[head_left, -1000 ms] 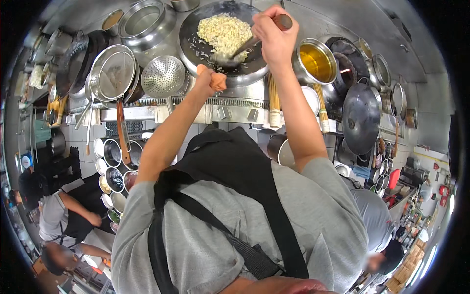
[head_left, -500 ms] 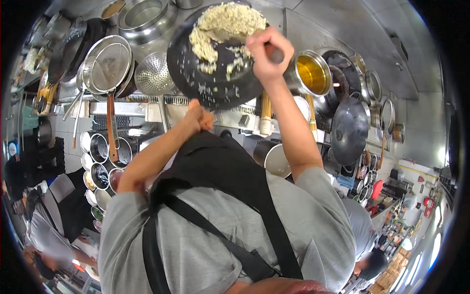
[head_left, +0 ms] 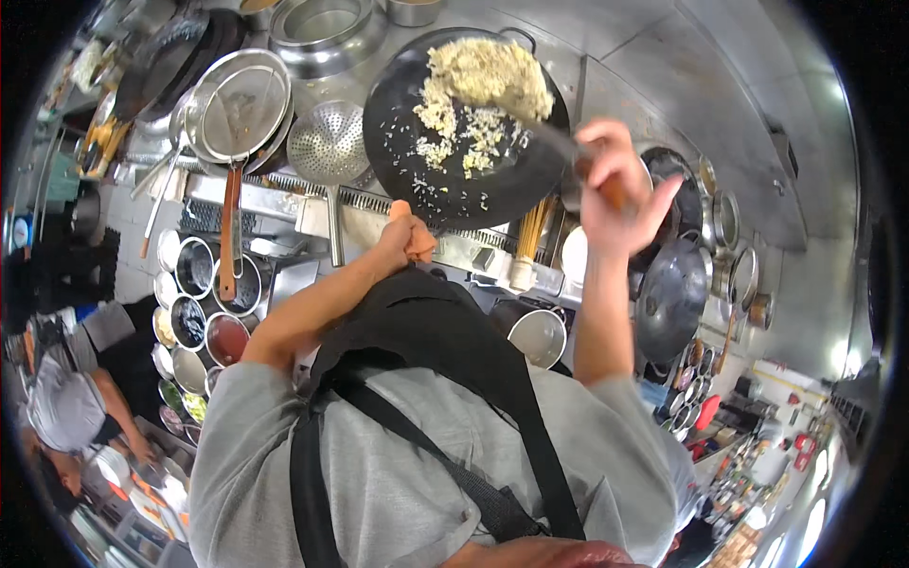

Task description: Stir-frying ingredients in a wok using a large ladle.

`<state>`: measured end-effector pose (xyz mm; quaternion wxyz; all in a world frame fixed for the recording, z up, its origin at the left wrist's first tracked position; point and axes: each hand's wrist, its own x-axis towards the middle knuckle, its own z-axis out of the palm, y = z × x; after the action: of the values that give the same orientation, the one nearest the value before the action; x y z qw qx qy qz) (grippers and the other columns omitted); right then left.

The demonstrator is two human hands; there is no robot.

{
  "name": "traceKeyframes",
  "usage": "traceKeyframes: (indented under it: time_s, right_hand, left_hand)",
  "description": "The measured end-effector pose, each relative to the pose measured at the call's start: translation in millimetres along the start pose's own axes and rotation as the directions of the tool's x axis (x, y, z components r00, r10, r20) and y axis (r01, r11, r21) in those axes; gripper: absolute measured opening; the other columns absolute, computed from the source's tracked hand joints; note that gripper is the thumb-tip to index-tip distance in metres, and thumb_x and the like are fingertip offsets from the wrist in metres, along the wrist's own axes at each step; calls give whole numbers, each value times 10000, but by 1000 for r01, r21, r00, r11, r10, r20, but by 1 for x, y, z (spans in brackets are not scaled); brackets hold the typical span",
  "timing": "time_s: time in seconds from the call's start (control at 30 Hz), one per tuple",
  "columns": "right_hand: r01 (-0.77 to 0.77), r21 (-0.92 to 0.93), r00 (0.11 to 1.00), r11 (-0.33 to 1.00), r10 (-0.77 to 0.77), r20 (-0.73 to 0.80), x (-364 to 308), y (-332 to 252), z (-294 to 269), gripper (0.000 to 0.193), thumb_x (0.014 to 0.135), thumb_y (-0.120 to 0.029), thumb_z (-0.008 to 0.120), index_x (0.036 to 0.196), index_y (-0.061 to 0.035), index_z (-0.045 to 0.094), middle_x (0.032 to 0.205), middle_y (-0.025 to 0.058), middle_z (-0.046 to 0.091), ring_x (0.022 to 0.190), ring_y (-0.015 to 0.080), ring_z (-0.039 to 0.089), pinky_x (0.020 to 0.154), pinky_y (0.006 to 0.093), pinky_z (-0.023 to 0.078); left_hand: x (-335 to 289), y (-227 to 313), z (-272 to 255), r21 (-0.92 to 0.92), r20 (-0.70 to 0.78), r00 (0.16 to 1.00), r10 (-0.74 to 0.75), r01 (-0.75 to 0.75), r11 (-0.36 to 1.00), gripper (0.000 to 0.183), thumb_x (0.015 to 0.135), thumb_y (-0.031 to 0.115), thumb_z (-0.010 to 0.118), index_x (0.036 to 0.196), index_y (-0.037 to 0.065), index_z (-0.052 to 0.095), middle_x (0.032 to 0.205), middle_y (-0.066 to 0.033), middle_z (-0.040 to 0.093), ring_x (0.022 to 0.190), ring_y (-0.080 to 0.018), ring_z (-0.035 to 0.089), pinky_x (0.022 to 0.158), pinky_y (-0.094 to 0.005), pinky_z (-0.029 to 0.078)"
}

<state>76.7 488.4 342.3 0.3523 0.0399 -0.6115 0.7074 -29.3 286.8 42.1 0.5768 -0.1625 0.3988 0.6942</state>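
Note:
A black wok [head_left: 516, 189] holds egg fried rice [head_left: 488, 71], heaped at its far side with loose grains scattered nearer. My right hand [head_left: 608, 220], right of the wok, grips the wooden handle of a metal wok utensil [head_left: 559, 140]. Its thumb sticks out, and the shaft slants left toward the rice. Blur and rice hide whether the head is a ladle or a spatula. My left hand [head_left: 398, 237] is closed at the wok's near edge around what looks like a folded salmon-coloured cloth [head_left: 421, 246]. Its grip on the wok is partly hidden.
Left of the wok lie a perforated skimmer [head_left: 327, 142] and a wire strainer [head_left: 237, 109]. Several ingredient pots [head_left: 227, 338] stand at lower left. A bamboo brush [head_left: 530, 241] leans at the stove front. A dark lid [head_left: 671, 301] is at right. Another person [head_left: 71, 407] works at far left.
My right hand has swung right with the utensil, from above the wok to beyond its right rim. The rice is more spread toward the wok's middle. The view has shifted slightly.

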Motion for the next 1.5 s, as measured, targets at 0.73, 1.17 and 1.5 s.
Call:
traceKeyframes:
  time_s: [0.73,1.17,1.5]
  right_hand:
    - [-722,-574,604,386,756,-253,-104,143,-81,212,954,-237,522,1013,-36,492,561,22,479,362,138,459,330,288,356]
    - [-420,-812,776,405,624,-90,-119,220,-135,319,925,-194,540,1185,-10,529,772,25,562,655,121,547,579,267,448]
    - [-609,-702,763,370,514,-391,-77,224,-118,200,899,-180,476,1016,-18,468,590,101,482,330,203,457,284,339,344]
  left_hand:
    - [94,59,47,189,-237,911,338,-298,936,175,830,150,602,939,16,574,802,-130,635,674,-259,668,597,-412,543]
    - [142,89,40,-61,-332,914,-232,225,972,206,858,154,589,994,3,554,798,-170,629,635,-301,666,507,-449,536]
    - [108,37,74,213,-308,861,406,-353,911,347,687,140,748,943,-51,613,897,-150,655,798,-260,665,650,-384,540]
